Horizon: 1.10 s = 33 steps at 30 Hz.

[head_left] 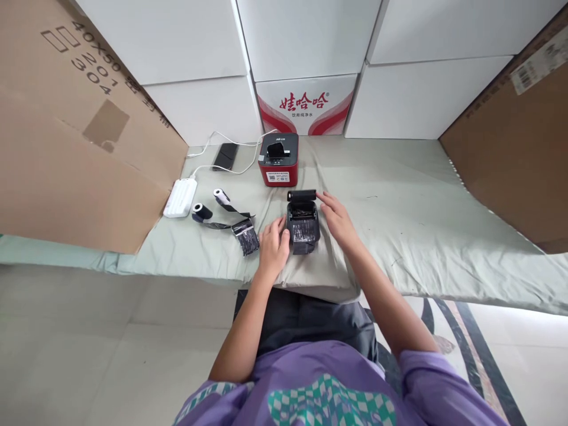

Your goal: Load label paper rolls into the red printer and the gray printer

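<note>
A small dark portable printer [303,229] lies on the cloth in front of me, its lid [302,196] swung up at the far end and crinkled black material across its near part. My left hand [273,245] grips the printer's left side, thumb against the edge. On the other side, my right hand [338,220] has its fingers stretched out, the fingertips at the right end of the lid. Left of the printer lie a white-ended roll [220,196], a black roll [202,211] and a crinkled black strip [246,236], with dark bands trailing between them.
Behind the printer stands a red and black box-shaped device [278,168]. A phone [225,157] and a white power adapter [180,198] with cables are to the left. Cardboard boxes [66,130] flank the cloth-covered surface [399,195], and white boxes [306,35] line the back.
</note>
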{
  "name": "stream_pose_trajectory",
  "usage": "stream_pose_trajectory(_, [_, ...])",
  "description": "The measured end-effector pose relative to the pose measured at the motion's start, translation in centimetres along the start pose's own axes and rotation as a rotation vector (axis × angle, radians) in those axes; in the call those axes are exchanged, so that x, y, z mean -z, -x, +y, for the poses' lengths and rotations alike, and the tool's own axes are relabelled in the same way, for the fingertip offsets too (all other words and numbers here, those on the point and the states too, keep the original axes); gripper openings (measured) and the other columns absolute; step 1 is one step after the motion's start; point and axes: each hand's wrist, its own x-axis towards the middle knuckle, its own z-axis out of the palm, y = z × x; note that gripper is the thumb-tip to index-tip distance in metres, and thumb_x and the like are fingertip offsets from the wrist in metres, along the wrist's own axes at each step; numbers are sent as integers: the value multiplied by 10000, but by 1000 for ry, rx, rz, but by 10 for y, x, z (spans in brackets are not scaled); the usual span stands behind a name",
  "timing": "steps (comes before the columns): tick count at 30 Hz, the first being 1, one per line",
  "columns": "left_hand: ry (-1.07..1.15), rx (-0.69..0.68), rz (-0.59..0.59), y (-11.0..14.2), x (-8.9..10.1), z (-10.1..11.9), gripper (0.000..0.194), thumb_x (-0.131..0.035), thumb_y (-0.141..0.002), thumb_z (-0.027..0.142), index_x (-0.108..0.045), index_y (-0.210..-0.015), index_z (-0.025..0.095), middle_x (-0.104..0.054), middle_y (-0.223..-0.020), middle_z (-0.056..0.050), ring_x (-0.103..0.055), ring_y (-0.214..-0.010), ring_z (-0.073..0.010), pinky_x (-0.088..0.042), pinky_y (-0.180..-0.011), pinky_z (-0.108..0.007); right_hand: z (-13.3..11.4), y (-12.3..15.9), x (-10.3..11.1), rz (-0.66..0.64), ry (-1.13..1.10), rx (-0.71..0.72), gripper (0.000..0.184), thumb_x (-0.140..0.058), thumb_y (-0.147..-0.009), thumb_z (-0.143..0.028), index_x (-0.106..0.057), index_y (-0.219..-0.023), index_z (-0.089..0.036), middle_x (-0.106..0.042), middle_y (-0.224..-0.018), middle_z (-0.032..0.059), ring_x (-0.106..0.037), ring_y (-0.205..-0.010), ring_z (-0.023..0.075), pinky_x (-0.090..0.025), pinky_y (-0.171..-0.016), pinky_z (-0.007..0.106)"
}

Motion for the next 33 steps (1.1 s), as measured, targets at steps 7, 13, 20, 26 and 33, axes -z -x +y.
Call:
stream_pose_trajectory(7, [1,0,-17,-1,0,0,462,-363,-1067,393,-551,-1437,192,-619,-1520,-144,-541,-1415,-317,-370,-1174,-520,2,-45,7,-59,87,60,279,-687,-860,-374,-829,-1068,-255,-661,-1443,111,-466,-1510,370,-365,-1230,630])
stream_pose_trajectory(13, [21,3,-11,-2,0,0,455,-372,-1062,385,-563,-1422,182,-631,-1506,-146,-553,-1395,-331,-372,-1166,-545,-22,-51,31,51,224,237,293,-706,-868,-322,-811,-1135,-263,-627,-1440,136,-566,-1373,362,-497,-1099,583])
stream_pose_trajectory(20, [-30,-5,-3,-2,-2,-1,445,-383,-1056,365,-570,-1420,191,-652,-1460,-147,-579,-1368,-315,-412,-1146,-515,-60,-24,17,-249,616,583,236,-571,-970,-203,-806,-980,-198,-743,-1005,112,-672,-980,259,-512,-872,374])
stream_pose_trajectory(26, [-48,-13,1,-3,-3,-4,438,-405,-1050,345,-570,-1422,182,-664,-1432,-157,-592,-1351,-316,-425,-1134,-513,-73,-29,-1,-503,1075,299,288,-518,-980,-168,-801,-1035,-173,-781,-1083,154,-724,-1009,303,-478,-723,344])
stream_pose_trajectory(33, [-23,0,-14,-4,-2,-1,428,-417,-1038,320,-567,-1412,174,-649,-1474,-142,-577,-1371,-326,-418,-1138,-530,-90,-44,-28,-599,1290,161,278,-643,-897,-114,-763,-1146,-102,-770,-1143,241,-759,-1051,350,-538,-787,359])
